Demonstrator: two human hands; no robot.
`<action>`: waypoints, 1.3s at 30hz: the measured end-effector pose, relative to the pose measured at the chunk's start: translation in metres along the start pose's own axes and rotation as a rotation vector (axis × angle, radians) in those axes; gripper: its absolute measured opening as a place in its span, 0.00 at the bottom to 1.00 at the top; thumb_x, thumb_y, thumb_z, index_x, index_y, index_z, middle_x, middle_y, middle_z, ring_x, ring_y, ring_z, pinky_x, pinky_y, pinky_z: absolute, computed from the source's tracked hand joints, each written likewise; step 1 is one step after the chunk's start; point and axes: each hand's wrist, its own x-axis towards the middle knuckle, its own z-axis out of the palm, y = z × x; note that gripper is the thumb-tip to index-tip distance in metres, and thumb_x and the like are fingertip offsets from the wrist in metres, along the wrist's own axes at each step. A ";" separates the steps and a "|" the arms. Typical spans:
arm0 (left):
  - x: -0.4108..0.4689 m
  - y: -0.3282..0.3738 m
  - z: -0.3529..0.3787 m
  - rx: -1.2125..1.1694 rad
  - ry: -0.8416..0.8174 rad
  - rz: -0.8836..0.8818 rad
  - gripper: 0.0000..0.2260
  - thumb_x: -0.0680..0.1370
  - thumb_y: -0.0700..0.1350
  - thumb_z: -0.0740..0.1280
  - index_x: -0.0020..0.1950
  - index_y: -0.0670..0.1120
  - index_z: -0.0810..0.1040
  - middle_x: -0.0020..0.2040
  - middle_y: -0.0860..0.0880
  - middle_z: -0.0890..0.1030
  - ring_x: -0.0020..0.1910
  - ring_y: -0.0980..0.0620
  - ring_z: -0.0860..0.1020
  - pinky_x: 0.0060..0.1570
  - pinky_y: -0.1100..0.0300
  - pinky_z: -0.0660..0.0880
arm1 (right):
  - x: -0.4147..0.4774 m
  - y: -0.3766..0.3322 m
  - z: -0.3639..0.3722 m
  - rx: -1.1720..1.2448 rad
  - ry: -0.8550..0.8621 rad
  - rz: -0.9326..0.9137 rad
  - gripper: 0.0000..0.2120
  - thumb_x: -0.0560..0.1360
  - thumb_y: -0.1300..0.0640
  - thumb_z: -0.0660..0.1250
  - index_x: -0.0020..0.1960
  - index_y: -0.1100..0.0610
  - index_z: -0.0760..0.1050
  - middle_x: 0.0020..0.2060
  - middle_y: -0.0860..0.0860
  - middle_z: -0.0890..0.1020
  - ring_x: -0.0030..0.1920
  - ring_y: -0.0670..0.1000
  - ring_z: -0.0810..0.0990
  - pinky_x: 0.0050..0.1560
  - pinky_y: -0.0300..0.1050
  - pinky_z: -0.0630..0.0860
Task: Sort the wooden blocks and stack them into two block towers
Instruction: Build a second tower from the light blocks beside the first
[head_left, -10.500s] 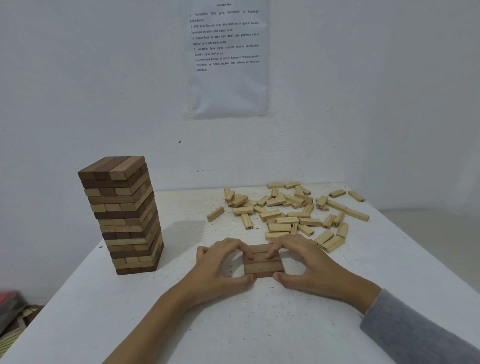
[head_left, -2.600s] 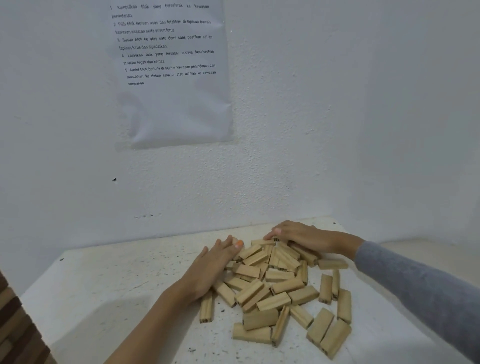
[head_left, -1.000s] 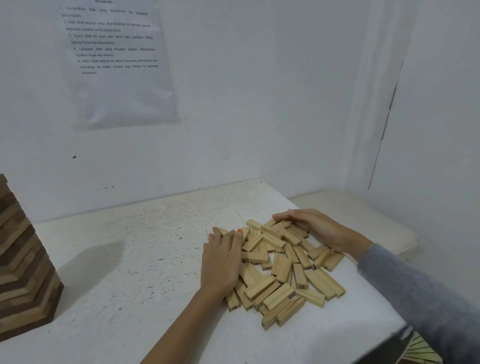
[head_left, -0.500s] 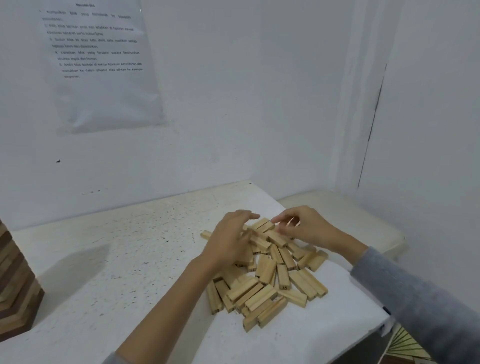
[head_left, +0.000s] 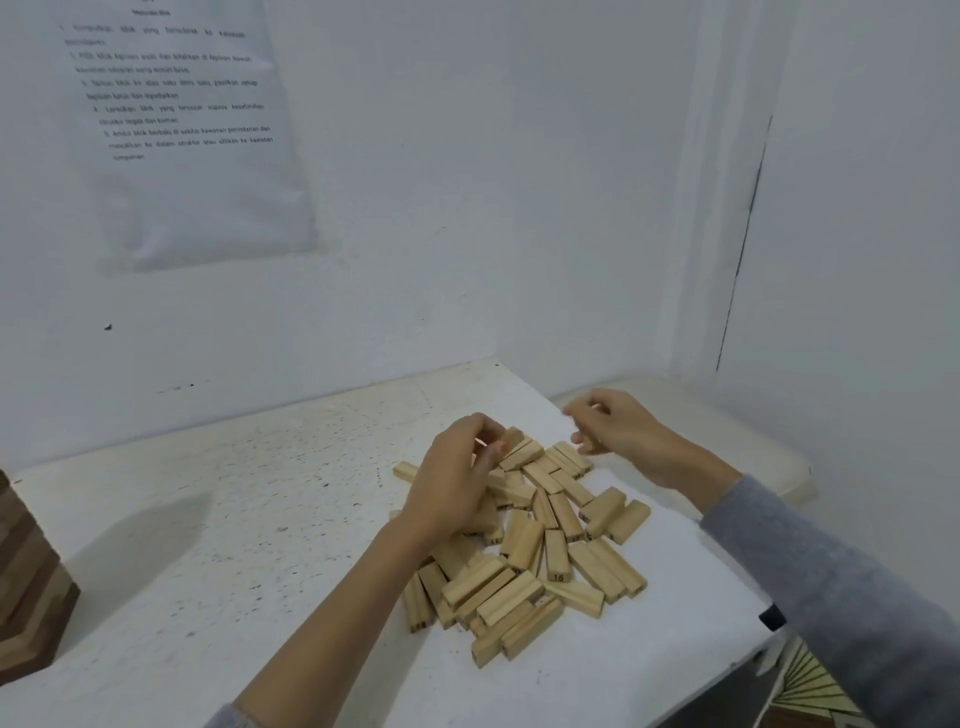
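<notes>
A white table (head_left: 249, 519) stands against a white wall (head_left: 519, 208), where a printed sheet (head_left: 182, 130) hangs at far left. A tower of dark and light blocks (head_left: 26, 597) stands at the left edge, cut off by the frame. The pile of pale wooden blocks (head_left: 530, 551) lies on the table's right part. The left hand (head_left: 457, 488) rests on the pile's far left side with its fingers curled; whether it pinches a block cannot be told. The right hand (head_left: 618, 431), apart from it, hovers over the pile's far right edge, curled and blurred, its grip unclear.

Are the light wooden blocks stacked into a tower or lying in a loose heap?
Loose heap: the light blocks lie criss-crossed, overlapping, on the white table, none in ordered layers.
</notes>
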 end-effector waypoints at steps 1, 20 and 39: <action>0.000 0.002 0.001 -0.057 0.017 -0.033 0.03 0.80 0.42 0.63 0.50 0.47 0.76 0.45 0.54 0.79 0.44 0.60 0.76 0.42 0.70 0.72 | 0.003 0.000 -0.003 0.014 -0.007 0.026 0.09 0.80 0.62 0.58 0.42 0.61 0.71 0.36 0.53 0.70 0.37 0.49 0.74 0.42 0.40 0.72; -0.036 0.029 -0.026 -0.474 0.055 -0.310 0.10 0.79 0.38 0.64 0.59 0.48 0.77 0.41 0.50 0.79 0.38 0.55 0.79 0.35 0.70 0.74 | 0.006 0.020 0.014 -0.099 0.075 0.017 0.11 0.75 0.62 0.71 0.55 0.58 0.74 0.47 0.55 0.78 0.38 0.46 0.77 0.34 0.35 0.71; -0.215 0.001 -0.118 -0.302 0.211 -0.581 0.10 0.77 0.38 0.67 0.53 0.51 0.81 0.41 0.49 0.82 0.36 0.59 0.79 0.38 0.69 0.73 | -0.133 -0.061 0.172 -0.159 -0.709 -0.233 0.07 0.76 0.58 0.70 0.54 0.53 0.77 0.35 0.45 0.74 0.37 0.45 0.75 0.48 0.47 0.79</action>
